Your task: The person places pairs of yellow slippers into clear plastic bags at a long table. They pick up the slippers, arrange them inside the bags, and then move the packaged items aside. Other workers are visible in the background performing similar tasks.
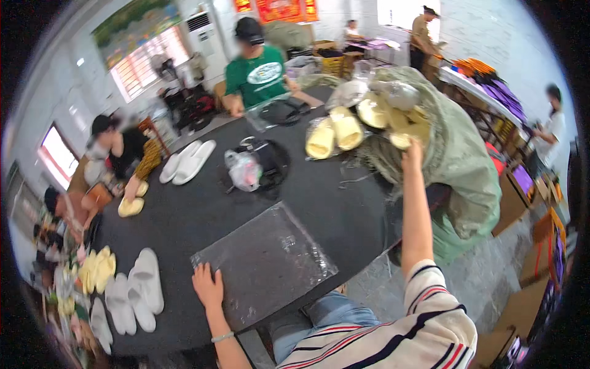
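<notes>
My left hand [208, 285] lies with its fingers spread on the left edge of a clear plastic bag [270, 264], which is flat on the black table [344, 215]. My right arm stretches to the mouth of a large green woven sack [461, 154]. There my right hand [413, 154] is closed on a pale yellow slipper [401, 141]; part of its grip is hidden. More yellow slippers [347, 128] in clear wrapping lie at and just outside the sack's mouth.
White slippers [195, 161] stand across the table, and several more white slippers [145, 283] at the left. A small plastic bag [244, 170] and a black bag [265, 157] lie mid-table. A person in green [258, 74] handles wrapped black slippers [283, 112] opposite. Boxes [519, 295] stand at right.
</notes>
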{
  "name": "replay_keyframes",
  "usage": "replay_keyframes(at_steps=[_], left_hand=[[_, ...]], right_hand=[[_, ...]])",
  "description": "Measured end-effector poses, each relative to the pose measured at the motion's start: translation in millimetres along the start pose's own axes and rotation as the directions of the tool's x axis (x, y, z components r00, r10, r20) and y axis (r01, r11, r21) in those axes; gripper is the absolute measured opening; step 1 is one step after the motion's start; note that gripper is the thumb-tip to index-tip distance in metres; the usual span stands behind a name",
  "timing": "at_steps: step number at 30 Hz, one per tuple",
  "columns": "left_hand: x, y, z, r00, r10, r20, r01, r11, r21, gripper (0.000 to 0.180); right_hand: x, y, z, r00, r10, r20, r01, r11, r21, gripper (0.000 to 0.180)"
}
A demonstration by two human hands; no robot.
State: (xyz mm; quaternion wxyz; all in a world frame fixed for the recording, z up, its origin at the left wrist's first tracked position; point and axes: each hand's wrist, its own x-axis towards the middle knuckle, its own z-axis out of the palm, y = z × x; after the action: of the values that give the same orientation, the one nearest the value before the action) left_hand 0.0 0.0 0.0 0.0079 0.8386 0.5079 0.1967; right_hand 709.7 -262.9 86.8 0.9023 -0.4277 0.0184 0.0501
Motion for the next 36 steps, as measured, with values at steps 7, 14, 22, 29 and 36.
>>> replay_keyframes(at_steps=[7,14,22,29,36], left_hand=[[-15,18,-17,0.994,0.029,-0.102,-0.031,0.999,-0.017,0.049],[-18,16,-8,0.998,-0.046,-0.049,0.044,0.998,-0.034,0.053],[-18,13,-9,0.998,-0.056,-0.039,0.053,0.997,-0.063,0.054],[-19,12,-6,0.997,-0.063,-0.040,0.061,0.996,-0.060,0.054],[-20,11,-6,0.996,-0.078,-0.036,0.075,0.994,-0.074,0.054]], right_hand=[[-77,40,-6,0.991,-0.050,0.127,0.086,0.951,-0.296,0.068],[-164,29,-28,0.896,-0.305,0.324,0.440,0.710,-0.549,0.056],[-237,2,7,0.564,-0.496,0.661,0.826,0.355,-0.439,0.044],[-331,-61,65,0.547,-0.318,0.774,0.773,0.547,-0.322,0.045],[-444,-50,126,0.059,-0.043,0.997,0.949,0.314,-0.043,0.043]])
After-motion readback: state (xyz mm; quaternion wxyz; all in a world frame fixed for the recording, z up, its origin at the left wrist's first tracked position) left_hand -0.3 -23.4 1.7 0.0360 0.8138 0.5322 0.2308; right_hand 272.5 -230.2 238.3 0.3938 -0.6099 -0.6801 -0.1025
